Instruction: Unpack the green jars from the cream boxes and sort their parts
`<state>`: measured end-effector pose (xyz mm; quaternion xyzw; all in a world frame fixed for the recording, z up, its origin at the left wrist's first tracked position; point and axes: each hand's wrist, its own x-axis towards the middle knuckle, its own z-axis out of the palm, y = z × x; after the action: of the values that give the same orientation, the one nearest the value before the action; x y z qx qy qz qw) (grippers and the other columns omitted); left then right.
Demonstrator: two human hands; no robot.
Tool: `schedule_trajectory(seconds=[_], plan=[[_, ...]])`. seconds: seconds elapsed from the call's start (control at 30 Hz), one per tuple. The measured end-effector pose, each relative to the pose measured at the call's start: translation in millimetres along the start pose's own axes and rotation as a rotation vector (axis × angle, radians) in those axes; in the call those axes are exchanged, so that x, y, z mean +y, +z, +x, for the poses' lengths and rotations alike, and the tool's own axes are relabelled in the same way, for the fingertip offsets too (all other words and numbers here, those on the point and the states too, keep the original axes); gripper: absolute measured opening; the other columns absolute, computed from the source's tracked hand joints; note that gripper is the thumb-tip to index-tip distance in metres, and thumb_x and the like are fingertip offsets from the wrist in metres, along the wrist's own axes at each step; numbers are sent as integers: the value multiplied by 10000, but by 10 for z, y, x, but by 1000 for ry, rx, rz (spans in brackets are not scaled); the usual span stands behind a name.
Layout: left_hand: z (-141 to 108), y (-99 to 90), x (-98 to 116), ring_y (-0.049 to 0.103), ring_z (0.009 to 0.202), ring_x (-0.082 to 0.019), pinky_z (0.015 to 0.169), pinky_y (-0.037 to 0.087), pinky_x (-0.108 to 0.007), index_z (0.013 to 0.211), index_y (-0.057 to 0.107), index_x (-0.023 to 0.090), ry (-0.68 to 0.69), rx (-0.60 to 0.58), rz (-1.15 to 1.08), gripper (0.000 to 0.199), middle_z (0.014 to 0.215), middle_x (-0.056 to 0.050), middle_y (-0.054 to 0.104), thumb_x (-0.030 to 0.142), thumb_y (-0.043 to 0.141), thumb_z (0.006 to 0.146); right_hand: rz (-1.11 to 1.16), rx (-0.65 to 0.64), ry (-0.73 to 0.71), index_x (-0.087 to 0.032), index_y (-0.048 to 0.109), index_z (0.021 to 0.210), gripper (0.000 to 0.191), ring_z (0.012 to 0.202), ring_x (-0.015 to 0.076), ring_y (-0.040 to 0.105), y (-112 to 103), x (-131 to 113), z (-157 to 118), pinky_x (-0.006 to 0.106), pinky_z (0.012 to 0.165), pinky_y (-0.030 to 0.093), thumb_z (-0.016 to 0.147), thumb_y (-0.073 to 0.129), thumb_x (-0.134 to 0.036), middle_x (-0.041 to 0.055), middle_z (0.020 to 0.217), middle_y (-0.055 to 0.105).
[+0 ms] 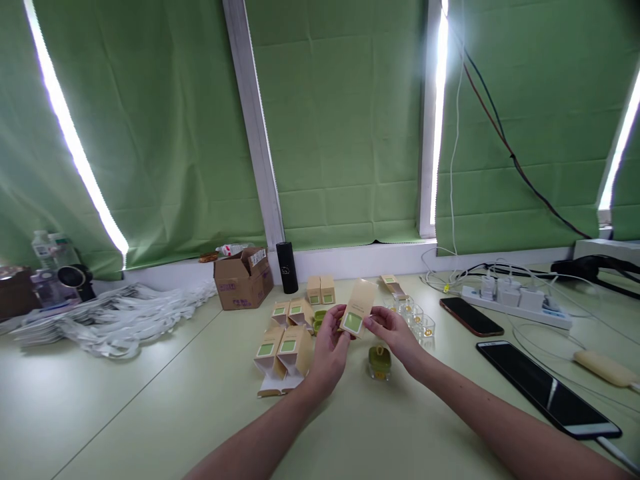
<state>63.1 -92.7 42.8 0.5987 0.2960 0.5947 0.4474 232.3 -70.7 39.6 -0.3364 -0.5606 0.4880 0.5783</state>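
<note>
Between my hands is a small tan cardboard box (362, 301) with a green square on its face, tilted over the table. My left hand (330, 348) grips its left edge, and my right hand (396, 331) pinches the lower right edge. Just below, a small glass jar with an olive-green lid (380, 361) stands on the table. To the left are several open boxes of the same kind (284, 352), flaps spread. Green lids (319, 320) lie partly hidden behind my left hand. Several clear glass jars (417, 319) stand beyond my right hand.
Two closed boxes (321, 290) and a black cylinder (287, 268) stand at the back, beside a brown carton (243, 280). White straps (120, 317) are piled left. At right lie a phone (471, 315), a tablet (545, 387) and a power strip (517, 307) with cables.
</note>
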Motion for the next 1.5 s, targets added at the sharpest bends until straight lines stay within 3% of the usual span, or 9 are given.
schedule_trajectory(seconds=[0.37, 0.57, 0.83, 1.1, 1.3, 1.5], plan=[[-10, 8, 13, 625, 1146, -243, 998, 504, -367, 1220, 570, 214, 45, 8, 31, 447, 1228, -102, 656, 129, 621, 784, 34, 0, 38, -202, 741, 966, 589, 939, 305, 712, 25, -18, -31, 432, 907, 521, 641, 869, -676, 101, 897, 779], [-22, -25, -24, 602, 1225, -250, 1075, 465, -387, 1260, 577, 226, 79, 8, 65, 563, 1274, -91, 655, 46, 571, 727, 4, 49, 66, -185, 770, 877, 551, 874, 270, 662, 29, -97, -58, 366, 784, 490, 677, 820, -695, 73, 809, 738], [-37, -41, -7, 620, 1081, -263, 925, 498, -363, 1210, 661, 230, 140, 123, 274, 426, 1213, -106, 674, 221, 776, 800, 10, 69, 72, -197, 750, 866, 538, 834, 236, 618, 39, -115, -67, 337, 737, 441, 658, 828, -687, 60, 838, 720], [-56, -46, -44, 591, 1250, -299, 1118, 411, -419, 1279, 685, 243, 156, 106, 219, 382, 1313, -115, 680, 309, 707, 903, -9, 110, 67, -190, 729, 844, 608, 759, 222, 607, 9, -72, -16, 340, 702, 443, 640, 806, -758, 54, 759, 694], [-46, -34, -1, 640, 1162, -287, 1054, 457, -393, 1208, 703, 246, 148, 146, 222, 305, 1220, -95, 728, 336, 685, 917, 63, 19, 105, -209, 767, 959, 611, 839, 266, 679, 52, -57, -46, 366, 735, 525, 662, 815, -741, 94, 969, 784], [-19, -17, -43, 697, 1047, -263, 915, 532, -361, 1276, 614, 247, 60, 81, 102, 508, 1165, -96, 751, 332, 806, 814, 69, 1, 131, -208, 778, 949, 616, 893, 308, 714, 52, -28, -59, 419, 804, 556, 671, 799, -758, 118, 1011, 792]])
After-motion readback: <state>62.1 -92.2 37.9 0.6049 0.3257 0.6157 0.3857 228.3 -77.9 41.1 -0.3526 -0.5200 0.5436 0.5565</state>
